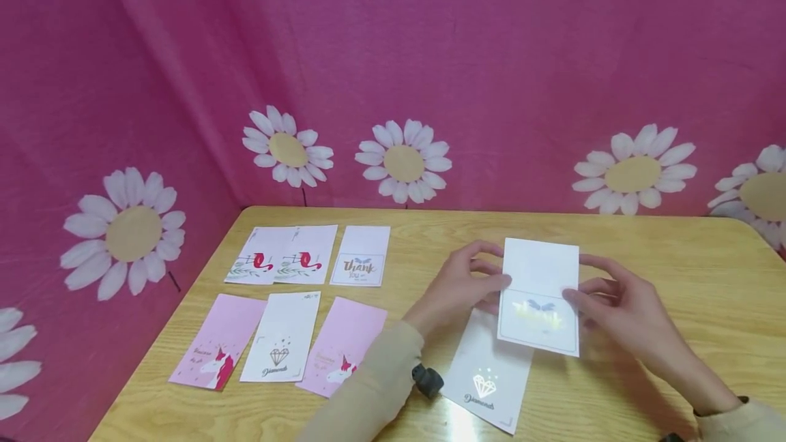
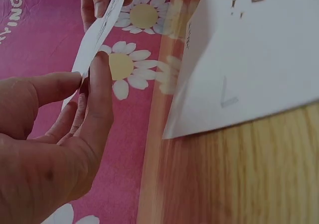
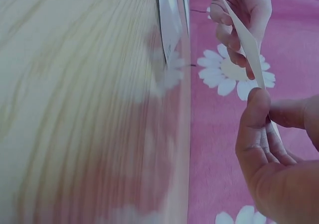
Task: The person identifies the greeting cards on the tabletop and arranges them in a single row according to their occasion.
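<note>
Between my two hands a white "Thank you" card [image 1: 539,268] is held up above the table, tilted, with gold lettering on its lower half. My left hand [image 1: 463,282] pinches its left edge between thumb and fingers, and the left wrist view shows that pinch on the card [image 2: 94,45] edge-on. On the opposite edge, my right hand [image 1: 623,305] pinches it the same way, also visible in the right wrist view on the thin card [image 3: 251,55]. Below the held card lies a white "Diamonds" card [image 1: 491,374], its upper right part covered.
Left on the wooden table [image 1: 424,244] lie two flamingo cards [image 1: 307,254], another "Thank you" card [image 1: 361,256], a pink unicorn card [image 1: 217,340], a "Diamonds" card [image 1: 281,336] and a second unicorn card [image 1: 346,340], partly behind my left sleeve. A pink daisy-patterned cloth [image 1: 491,87] hangs behind.
</note>
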